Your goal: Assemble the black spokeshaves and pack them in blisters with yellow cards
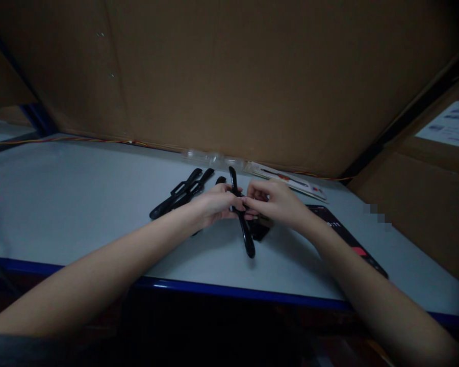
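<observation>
A long, glossy black plastic piece (247,237) with rounded ends stands slantwise above the table, its lower end toward me. My left hand (217,205) is closed round its middle, thumb on top. My right hand (275,201) meets it there from the other side, with thumb and fingers pinched together. Whatever lies between those fingertips is too small or hidden to name. Under my right hand a dark, shiny block-like thing (262,228) shows partly. Left of my hands lie similar black pieces (178,193) with rectangular frames in their middles; another tip (221,180) pokes out behind my left hand.
Clear plastic packaging (210,157) and printed cards (290,181) lie along the back of the pale table (80,204). A phone (348,237) with a lit timer rests beside my right forearm. Cardboard walls (229,76) enclose the back and right side. A blue edge (229,289) runs along the front.
</observation>
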`<state>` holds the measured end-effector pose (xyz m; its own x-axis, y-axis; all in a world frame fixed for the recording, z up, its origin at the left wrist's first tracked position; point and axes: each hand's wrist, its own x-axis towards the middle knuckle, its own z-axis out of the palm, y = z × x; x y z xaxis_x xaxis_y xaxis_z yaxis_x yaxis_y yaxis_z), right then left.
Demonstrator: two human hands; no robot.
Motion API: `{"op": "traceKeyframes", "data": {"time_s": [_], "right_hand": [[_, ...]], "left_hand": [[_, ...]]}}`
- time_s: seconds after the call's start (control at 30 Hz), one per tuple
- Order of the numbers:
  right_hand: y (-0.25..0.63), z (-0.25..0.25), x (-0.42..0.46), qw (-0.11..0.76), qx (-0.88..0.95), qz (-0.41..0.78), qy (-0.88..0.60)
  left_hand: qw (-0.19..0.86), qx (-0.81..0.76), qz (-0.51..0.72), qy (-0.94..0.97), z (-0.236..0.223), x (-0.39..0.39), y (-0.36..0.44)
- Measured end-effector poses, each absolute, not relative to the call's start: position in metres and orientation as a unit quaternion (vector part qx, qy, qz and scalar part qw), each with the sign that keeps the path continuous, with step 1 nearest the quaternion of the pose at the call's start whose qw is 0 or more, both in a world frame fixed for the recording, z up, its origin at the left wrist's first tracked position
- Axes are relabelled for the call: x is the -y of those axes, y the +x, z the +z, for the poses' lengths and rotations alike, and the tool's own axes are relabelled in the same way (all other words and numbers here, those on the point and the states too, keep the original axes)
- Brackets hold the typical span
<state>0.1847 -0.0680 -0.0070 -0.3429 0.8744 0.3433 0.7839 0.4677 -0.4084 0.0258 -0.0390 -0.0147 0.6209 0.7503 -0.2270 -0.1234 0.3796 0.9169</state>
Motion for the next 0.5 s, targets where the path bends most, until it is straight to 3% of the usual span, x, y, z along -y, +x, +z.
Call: {"op": "traceKeyframes", "data": {"time_s": [0.3, 0.5], "right_hand": [[0.190, 0.001, 0.070, 0.312, 0.795, 0.145, -0.500], [0.193, -0.002, 0.067, 0.251, 0.821, 0.094, -0.503]], "left_hand": [[0.779, -0.316, 0.283, 0.462, -0.013, 0.039, 0.026], [0.780, -0.318, 0.280, 0.461, -0.015, 0.038, 0.025]]}}
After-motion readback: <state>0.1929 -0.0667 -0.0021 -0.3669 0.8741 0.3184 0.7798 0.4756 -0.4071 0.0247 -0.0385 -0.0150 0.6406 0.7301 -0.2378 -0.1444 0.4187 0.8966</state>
